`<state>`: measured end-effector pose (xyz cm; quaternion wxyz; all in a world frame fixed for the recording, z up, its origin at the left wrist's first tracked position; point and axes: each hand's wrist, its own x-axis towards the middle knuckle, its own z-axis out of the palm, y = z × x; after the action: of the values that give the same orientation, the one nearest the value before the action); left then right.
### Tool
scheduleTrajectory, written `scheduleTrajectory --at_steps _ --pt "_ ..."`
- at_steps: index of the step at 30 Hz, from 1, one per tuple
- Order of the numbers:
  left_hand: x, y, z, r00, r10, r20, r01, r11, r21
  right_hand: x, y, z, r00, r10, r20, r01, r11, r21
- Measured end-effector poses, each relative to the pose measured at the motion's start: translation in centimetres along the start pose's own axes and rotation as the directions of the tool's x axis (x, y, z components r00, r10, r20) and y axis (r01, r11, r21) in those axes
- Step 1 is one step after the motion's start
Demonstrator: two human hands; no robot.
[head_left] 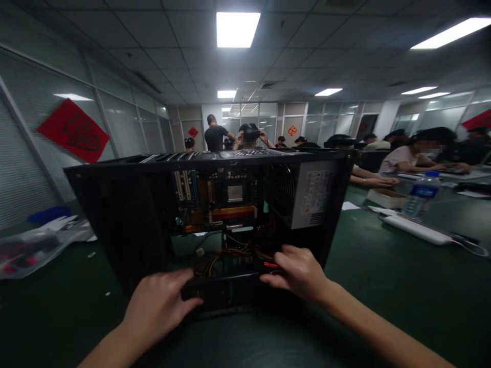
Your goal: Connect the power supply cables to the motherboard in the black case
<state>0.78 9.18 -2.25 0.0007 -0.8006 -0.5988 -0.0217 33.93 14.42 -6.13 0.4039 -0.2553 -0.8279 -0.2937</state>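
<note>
A black computer case [115,225] stands in front of me with its near side uncovered. Inside it are a motherboard [215,191] with a square metal processor socket, a grey power supply [312,194] at the upper right, and loose cables [222,253] low down. My left hand [159,299] is closed over the case's near lower edge, thumb on the outside. Farther right along this edge, my right hand [301,273] is curled around it, beside orange-red wires [270,265]. Its fingertips are partly lost in the dark interior.
On the green table [368,286], a plastic bag [34,250] and a blue tray [49,215] lie at left. To the right are a water bottle [422,194], a white power strip [418,228] and a small open box [386,198]. Several people sit around tables beyond.
</note>
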Motion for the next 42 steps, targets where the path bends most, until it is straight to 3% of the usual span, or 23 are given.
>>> scheduleTrajectory --at_steps 5,12,20,27,42 --pt "0.6 -0.4 0.3 0.999 0.008 0.053 -0.009 1.0 0.029 0.3 0.1 0.0 1.0 -0.006 0.006 0.006 1.0 0.017" --pt "0.5 0.0 -0.1 0.999 -0.01 0.045 0.007 0.998 0.061 0.2 0.0 -0.1 1.0 0.011 0.026 -0.012 1.0 0.025" --pt "0.1 -0.2 -0.5 0.997 0.082 0.0 -0.081 0.991 0.105 0.6 -0.5 -0.2 1.0 0.008 0.024 -0.007 1.0 -0.027" --pt "0.0 -0.1 -0.8 0.995 0.095 0.005 -0.095 0.988 0.124 0.5 -0.5 -0.2 0.999 -0.004 0.045 0.005 1.0 -0.027" --pt "0.9 -1.4 1.0 0.987 0.153 -0.046 -0.144 0.976 0.161 0.6 -0.3 0.1 0.998 0.012 0.067 -0.014 0.999 0.029"
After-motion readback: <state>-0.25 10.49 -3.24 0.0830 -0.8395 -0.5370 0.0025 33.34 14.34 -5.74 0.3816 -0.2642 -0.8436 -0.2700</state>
